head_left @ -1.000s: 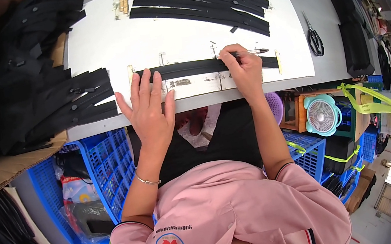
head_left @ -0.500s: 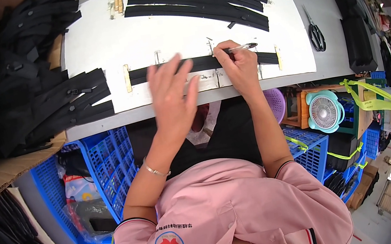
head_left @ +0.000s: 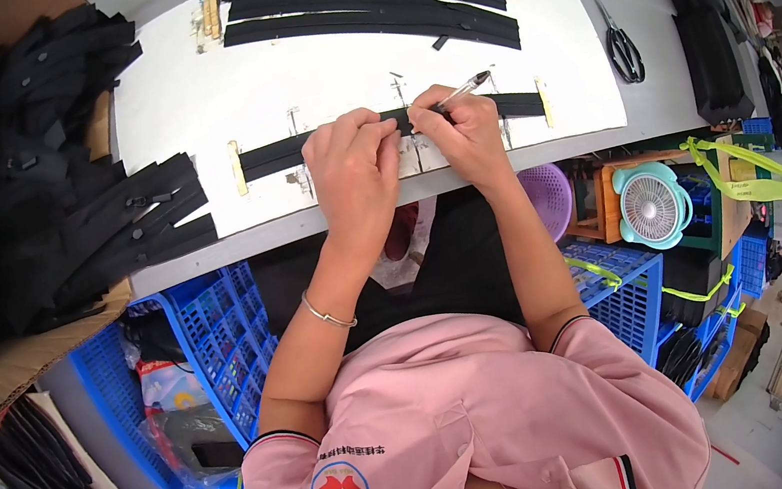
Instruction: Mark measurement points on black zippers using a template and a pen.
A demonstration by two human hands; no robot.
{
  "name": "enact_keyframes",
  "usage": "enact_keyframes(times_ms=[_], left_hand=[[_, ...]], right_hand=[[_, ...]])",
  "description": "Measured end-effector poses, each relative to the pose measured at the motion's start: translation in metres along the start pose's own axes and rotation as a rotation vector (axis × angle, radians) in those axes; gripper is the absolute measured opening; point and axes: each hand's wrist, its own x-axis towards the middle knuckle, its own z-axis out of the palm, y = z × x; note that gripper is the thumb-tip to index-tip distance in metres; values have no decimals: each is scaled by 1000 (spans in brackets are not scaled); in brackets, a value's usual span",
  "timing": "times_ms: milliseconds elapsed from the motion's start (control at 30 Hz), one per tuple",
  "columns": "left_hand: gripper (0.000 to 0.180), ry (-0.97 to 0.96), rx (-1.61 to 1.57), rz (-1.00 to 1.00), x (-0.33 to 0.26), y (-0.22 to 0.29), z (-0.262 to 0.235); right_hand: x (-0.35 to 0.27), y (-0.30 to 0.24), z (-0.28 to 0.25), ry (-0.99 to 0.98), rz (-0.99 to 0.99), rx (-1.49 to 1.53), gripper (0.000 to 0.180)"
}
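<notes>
Across a white board [head_left: 165, 116] lies a long black zipper [head_left: 275, 156], its ends by two small yellowish strips, a left one [head_left: 237, 169] and a right one [head_left: 546, 102]. Dark pen marks cross the board around it. My left hand [head_left: 349, 165] rests on the zipper near its middle, fingers bent and pressed together on the tape; thumb and index fingertip sit close to my right hand. In my right hand [head_left: 466, 137] is a clear-barrelled pen [head_left: 467, 86], slanting up to the right. The lower end of the pen is hidden by my fingers at the zipper.
Several more black zippers [head_left: 356, 12] lie at the board's far side. A big heap of them [head_left: 50, 194] covers the table's left. Black-handled scissors [head_left: 623, 53] lie right of the board. Blue crates [head_left: 222, 330] and a turquoise fan [head_left: 653, 203] stand below the table edge.
My left hand has come down from above the board onto the zipper, its spread fingers now drawn together. My right hand keeps the pen, which is tilted more steeply. The view has shifted slightly.
</notes>
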Motion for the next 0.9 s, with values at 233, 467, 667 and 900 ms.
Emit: enact_keyframes(times_ms=[233,467,667,900], left_hand=[[12,-31,9,-9,0,0,0],[10,-81,46,-22,1,5,-5],[12,-82,84,-26,4,15,3],[12,-159,-169,71,24,51,61]], right_hand=[[1,3,-4,-9,-171,-81,12],[-11,9,-69,262,100,250,12],[-8,49,-93,248,177,142,12],[-8,48,-89,191,191,50,13]])
